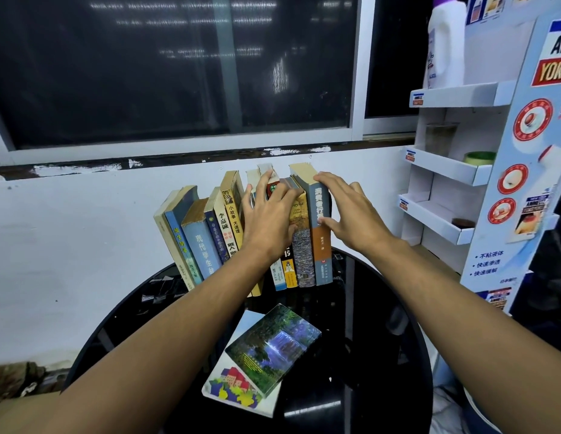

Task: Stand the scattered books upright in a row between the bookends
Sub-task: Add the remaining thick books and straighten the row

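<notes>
Books (210, 233) stand in a leaning row at the worktop's (367, 355) far edge, left hand (266, 220) and right hand (351, 214) pressing spread fingers (332, 181) on its right end, while two flat books (273, 346) lie nearer, between the forearms.

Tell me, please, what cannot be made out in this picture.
Head view:
1. Bookends: none visible; the row may hide them.
2. Middle spines: covered by the left hand and forearm.
3. Lower flat book: mostly under the top book.
4. Bottle: cap cut by the upper edge.
</notes>
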The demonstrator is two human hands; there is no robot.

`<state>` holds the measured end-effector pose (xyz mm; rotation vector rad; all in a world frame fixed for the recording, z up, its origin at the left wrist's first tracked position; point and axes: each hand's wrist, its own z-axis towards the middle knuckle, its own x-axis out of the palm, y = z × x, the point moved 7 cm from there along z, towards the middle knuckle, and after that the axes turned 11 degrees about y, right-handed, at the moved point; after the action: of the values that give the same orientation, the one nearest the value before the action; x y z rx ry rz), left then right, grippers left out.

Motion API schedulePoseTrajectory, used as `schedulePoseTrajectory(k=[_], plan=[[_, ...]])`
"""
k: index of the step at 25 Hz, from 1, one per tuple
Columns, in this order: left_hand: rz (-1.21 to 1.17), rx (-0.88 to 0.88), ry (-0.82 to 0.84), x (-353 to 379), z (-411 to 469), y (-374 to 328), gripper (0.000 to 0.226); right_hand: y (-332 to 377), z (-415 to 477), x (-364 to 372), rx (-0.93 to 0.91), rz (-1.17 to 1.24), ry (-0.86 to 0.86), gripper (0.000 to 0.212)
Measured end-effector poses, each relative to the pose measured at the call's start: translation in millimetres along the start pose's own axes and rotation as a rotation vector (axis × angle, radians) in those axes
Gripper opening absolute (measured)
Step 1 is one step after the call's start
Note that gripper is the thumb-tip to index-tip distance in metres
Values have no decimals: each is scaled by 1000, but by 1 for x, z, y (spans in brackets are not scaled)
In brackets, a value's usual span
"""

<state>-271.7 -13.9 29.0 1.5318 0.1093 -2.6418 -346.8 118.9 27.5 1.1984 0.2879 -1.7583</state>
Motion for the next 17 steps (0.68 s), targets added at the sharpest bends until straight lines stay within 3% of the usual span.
schedulePoseTrajectory(k=[6,9,12,17], plan=[[-18,72,68,-9,-8,2,78,11,-5,-6,38,-76,51,84],[-99,100,-27,-31,-20,10,79,26,-12,-17,23,-78,14,83],[-76,59,-142,-46,-37,30,80,53,-17,-22,-43,-84,-30,79],[7,-43,-82,-45,-48,52,84,91,-6,-10,-102,-138,-22,76]])
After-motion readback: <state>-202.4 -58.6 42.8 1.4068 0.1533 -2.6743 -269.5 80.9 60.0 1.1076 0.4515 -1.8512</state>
